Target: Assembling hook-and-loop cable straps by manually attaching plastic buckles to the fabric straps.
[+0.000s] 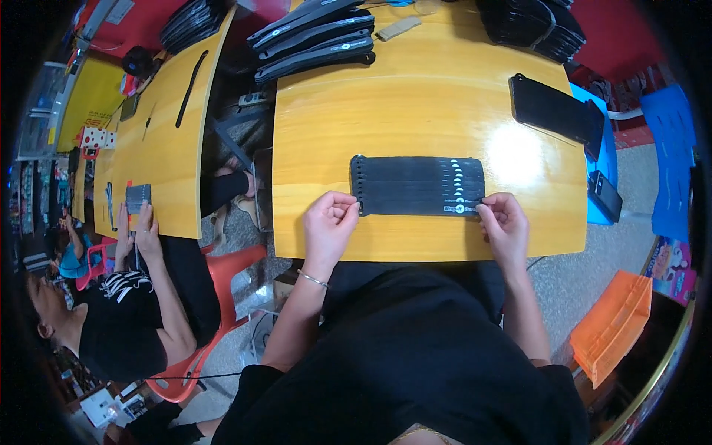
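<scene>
left hand (329, 225) and right hand (507, 225) pinch the strips (404, 182) at near left and right corners; uneven tugging could skew them.

white-marked black strips (404, 185), yellow table (415, 107), orange crate (612, 326)

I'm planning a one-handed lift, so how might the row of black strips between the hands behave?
The black strips look like separate, overlapping pieces, so they would probably slide apart if lifted from one side. They seem thin and flat, so likely light and unlikely to roll.
</scene>
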